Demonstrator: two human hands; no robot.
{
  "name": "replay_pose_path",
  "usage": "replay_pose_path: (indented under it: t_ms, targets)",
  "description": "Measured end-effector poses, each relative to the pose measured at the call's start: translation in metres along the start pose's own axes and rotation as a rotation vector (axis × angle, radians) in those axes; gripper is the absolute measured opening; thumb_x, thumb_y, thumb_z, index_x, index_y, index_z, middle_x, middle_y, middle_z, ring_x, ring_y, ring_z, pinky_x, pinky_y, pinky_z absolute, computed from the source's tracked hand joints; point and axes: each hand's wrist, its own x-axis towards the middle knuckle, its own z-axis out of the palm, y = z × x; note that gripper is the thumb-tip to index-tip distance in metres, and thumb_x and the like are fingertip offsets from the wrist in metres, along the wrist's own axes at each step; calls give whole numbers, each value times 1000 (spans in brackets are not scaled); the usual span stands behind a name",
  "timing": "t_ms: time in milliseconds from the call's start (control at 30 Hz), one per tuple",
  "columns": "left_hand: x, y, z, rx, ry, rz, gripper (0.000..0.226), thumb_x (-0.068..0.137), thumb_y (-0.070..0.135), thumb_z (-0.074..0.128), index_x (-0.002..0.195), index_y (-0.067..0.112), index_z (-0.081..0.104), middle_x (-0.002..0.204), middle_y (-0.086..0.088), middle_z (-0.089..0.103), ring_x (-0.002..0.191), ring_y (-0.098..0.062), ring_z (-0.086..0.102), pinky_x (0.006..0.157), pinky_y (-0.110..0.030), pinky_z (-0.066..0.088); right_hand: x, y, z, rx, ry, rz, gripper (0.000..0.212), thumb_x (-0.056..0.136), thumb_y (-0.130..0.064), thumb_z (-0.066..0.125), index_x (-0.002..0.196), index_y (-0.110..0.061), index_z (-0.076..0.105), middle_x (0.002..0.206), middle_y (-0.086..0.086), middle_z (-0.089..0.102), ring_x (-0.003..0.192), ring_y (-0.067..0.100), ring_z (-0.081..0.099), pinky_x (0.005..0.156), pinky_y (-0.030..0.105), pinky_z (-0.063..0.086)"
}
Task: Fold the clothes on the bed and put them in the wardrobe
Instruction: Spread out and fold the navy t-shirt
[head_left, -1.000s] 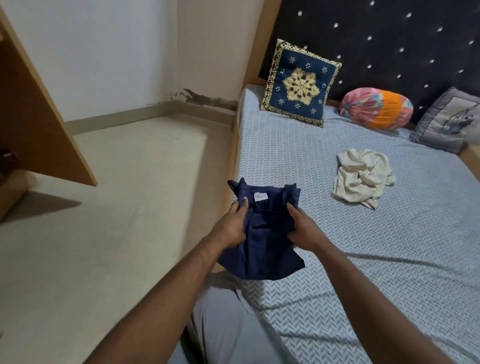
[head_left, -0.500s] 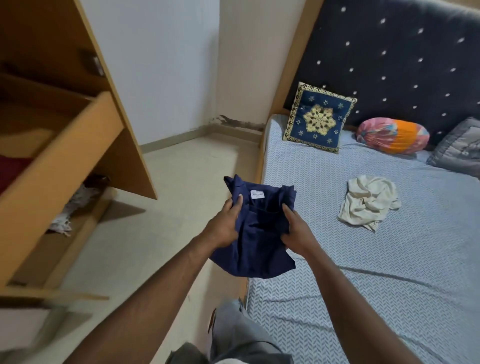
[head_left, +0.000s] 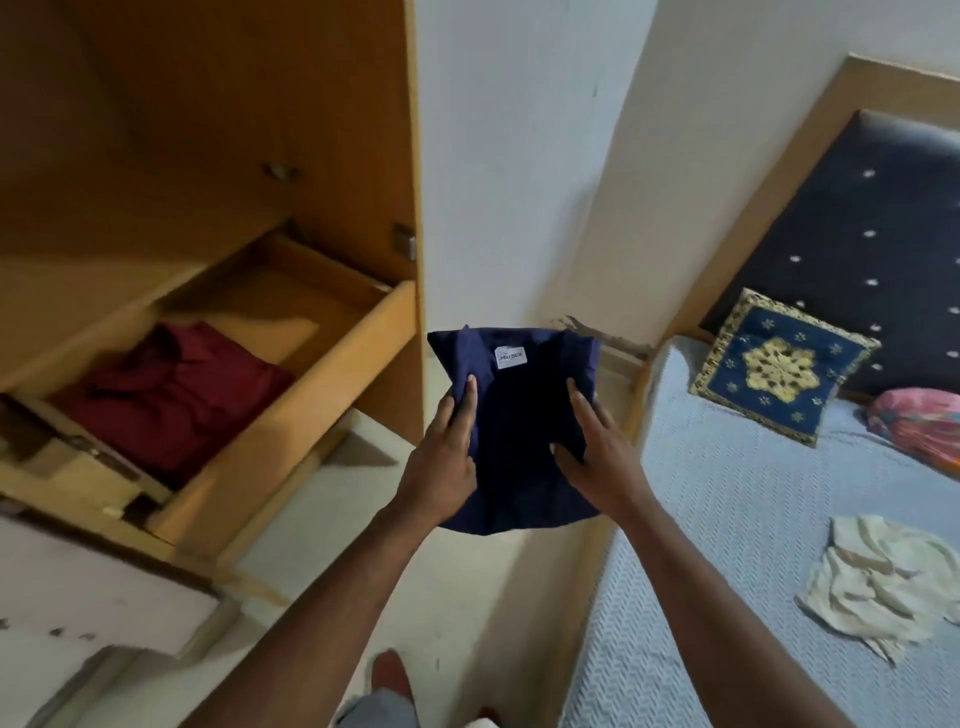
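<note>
A folded navy shirt with a white neck label is held in the air between both hands, over the floor between bed and wardrobe. My left hand grips its left edge, thumb on top. My right hand grips the right edge in the same way. The wooden wardrobe stands open on the left, with a pulled-out drawer holding a folded maroon garment. A crumpled cream garment lies on the bed at the right.
A blue and gold cushion, a pink and orange bolster and a dark studded headboard sit at the head of the bed. The open wardrobe door stands just left of the shirt. Pale floor lies below.
The view has swung left and up toward the wardrobe. Both hands have carried the navy shirt off the bed edge toward the open drawer, which has now come fully into view.
</note>
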Motion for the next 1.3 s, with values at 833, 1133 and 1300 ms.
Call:
replay_pose_path:
  t_ms: [833,1133,1300]
  targets:
    - [159,-242,-198,-71,569,-333,114,82,-4,68,152,28,-16,163,-4,-5,145,-35,24,85,-29,51,403,-258,131,-191,-264,-695,104,88,-16,66,154,-35,-11,164,0,-2,142,33,32,94,45,54]
    - [201,-301,-133,-120,428,-663,112,75,4,77,153,6,-3,160,-20,9,146,-36,15,112,-39,29,475,-234,202,-454,-592,-727,86,95,-16,57,158,-19,-3,164,14,1,148,39,14,120,48,20]
    - [209,-324,-121,-290,327,-819,120,71,0,81,153,4,-7,160,-19,3,149,-32,4,117,-32,18,496,-243,232,-431,-880,-550,104,89,-12,67,156,-20,-12,163,9,-12,142,34,33,106,41,43]
